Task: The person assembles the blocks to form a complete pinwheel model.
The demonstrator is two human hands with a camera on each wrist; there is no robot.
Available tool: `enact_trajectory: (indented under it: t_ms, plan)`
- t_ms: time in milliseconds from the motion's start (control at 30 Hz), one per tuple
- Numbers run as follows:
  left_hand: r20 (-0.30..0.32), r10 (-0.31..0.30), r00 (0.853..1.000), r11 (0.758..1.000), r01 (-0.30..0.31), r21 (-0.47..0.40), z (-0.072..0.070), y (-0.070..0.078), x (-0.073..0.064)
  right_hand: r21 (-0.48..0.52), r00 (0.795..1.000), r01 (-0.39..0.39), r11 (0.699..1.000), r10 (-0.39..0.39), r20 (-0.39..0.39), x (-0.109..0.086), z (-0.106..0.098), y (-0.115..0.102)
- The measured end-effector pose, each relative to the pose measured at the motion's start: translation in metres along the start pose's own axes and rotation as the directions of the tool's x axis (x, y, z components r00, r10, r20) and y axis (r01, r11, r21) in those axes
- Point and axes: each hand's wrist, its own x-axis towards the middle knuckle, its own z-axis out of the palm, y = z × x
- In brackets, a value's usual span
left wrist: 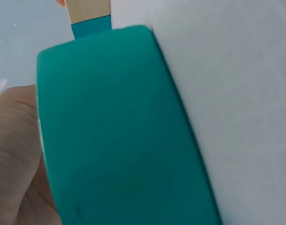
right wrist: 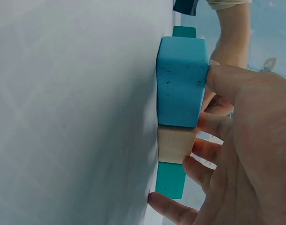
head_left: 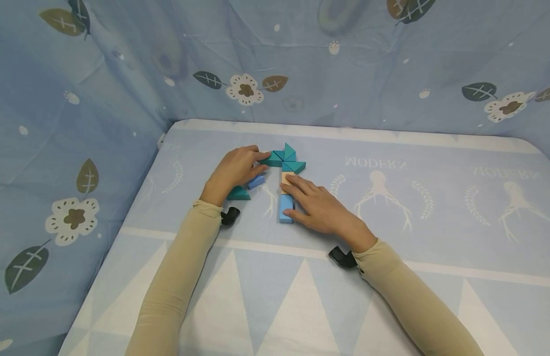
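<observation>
Left hand: thumb and index pinch the teal triangle at the left tip of a small pinwheel of teal triangular blocks. Right hand: fingers extended and relaxed, touching rather than grasping; thumb against the blue block, other fingers along the wooden block. These two run in line toward the wearer below the pinwheel, ends meeting, like a stem.

By the left hand, two loose pieces — a small blue block and a teal block, which looms large in the left wrist view. Black devices sit at both wrists; long tan sleeves above.

Surface: a table under a pale blue cloth, blocks lying left of centre, toward the far side. White band along the far edge, its corners rounded; then a field of white antlered heads, leafy sprigs and the word MODERN, all printed upside down from here. Nearer the wearer, a white stripe, then large white and blue triangles.

Room: blue fabric hangs behind the table and down its left — creased, meeting in a corner — printed with white flowers, green and brown leaves and small pale paw marks.
</observation>
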Motion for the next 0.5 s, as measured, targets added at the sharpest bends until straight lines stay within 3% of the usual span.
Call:
enact_trajectory:
  t_ms: [500]
  plan:
    - [0.01, 0.002, 1.0, 1.0, -0.002, 0.005, 0.0, 0.002, 0.0001, 0.01, 1.0, 0.006, 1.0, -0.006, -0.001, -0.0003, 0.0005, 0.0002]
